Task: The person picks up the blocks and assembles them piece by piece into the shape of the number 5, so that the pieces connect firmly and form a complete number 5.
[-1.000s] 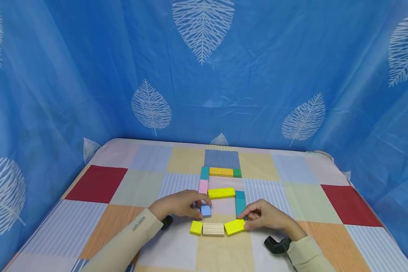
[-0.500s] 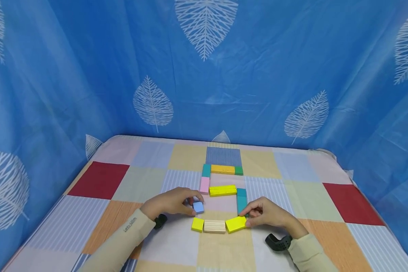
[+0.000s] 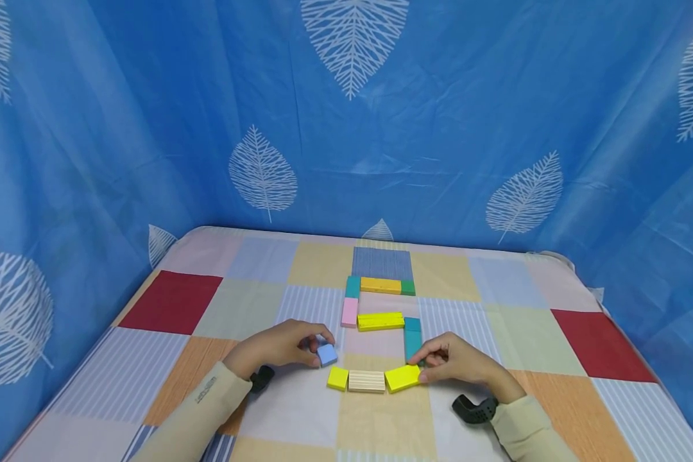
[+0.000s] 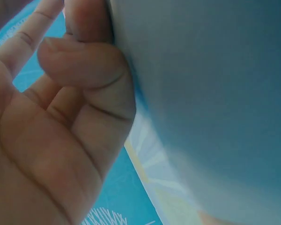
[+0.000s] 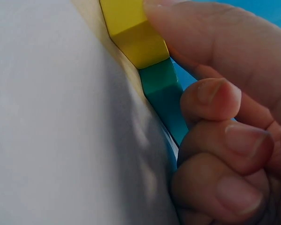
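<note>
My left hand (image 3: 277,346) pinches a small light-blue block (image 3: 326,354) between thumb and fingertips, left of the arranged blocks. In the left wrist view the curled fingers hide that block. At the lower right of the arrangement, my right hand (image 3: 462,362) holds the end of a slanted yellow block (image 3: 402,378) with thumb and index finger. The right wrist view shows the thumb against this yellow block (image 5: 131,28), with a teal block (image 5: 161,84) beside it. A beige ridged block (image 3: 366,381) and a small yellow block (image 3: 337,378) lie left of it in a row.
Further back lie a pink block (image 3: 350,312), a teal block (image 3: 353,287), an orange-yellow block (image 3: 380,285) and a green block (image 3: 407,287). A long yellow piece (image 3: 380,321) crosses the middle. The patchwork cloth (image 3: 237,308) covers the table; a blue curtain (image 3: 346,160) stands around it.
My left hand has moved left with the light-blue block, away from the middle of the arrangement. My right hand stays on the yellow block. The head view has shifted slightly.
</note>
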`<state>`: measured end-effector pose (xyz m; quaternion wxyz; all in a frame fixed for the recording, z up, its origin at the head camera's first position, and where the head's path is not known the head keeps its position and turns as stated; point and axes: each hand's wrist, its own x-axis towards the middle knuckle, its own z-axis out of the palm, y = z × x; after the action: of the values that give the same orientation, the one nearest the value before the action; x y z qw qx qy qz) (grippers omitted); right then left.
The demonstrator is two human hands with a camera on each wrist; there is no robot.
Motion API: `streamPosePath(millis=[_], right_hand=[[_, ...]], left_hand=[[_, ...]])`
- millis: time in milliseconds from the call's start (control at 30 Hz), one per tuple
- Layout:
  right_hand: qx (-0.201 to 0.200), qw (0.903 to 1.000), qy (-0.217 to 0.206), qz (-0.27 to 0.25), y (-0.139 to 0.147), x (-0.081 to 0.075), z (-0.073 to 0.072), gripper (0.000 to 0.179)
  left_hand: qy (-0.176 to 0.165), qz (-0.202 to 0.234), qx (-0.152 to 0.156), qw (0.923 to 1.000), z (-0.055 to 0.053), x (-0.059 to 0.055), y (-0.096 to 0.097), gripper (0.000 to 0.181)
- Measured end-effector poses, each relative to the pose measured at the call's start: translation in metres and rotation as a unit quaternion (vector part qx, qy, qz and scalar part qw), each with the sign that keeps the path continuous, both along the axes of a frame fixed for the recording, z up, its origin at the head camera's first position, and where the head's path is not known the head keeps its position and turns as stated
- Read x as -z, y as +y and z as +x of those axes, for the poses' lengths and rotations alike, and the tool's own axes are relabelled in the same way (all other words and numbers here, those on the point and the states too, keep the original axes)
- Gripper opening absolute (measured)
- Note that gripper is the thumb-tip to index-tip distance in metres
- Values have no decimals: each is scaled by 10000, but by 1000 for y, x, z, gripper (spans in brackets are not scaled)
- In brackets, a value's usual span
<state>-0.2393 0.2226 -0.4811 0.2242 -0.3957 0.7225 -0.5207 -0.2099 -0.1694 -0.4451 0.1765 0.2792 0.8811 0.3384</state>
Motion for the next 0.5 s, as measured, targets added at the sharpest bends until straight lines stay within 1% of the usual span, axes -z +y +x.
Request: streamPosePath(millis=[100, 300, 500], right_hand=[[55, 10000, 31, 70, 0, -1, 0, 23], [79, 9999, 43, 112, 0, -1, -1, 23], [102, 9998, 28, 152, 0, -1, 0, 24]], left_hand=[[15, 26, -4, 10000, 2, -1, -1, 29], [-44, -71, -111, 9999, 6, -3, 1, 27], [-99, -40, -135, 9999, 8, -2, 2, 27]])
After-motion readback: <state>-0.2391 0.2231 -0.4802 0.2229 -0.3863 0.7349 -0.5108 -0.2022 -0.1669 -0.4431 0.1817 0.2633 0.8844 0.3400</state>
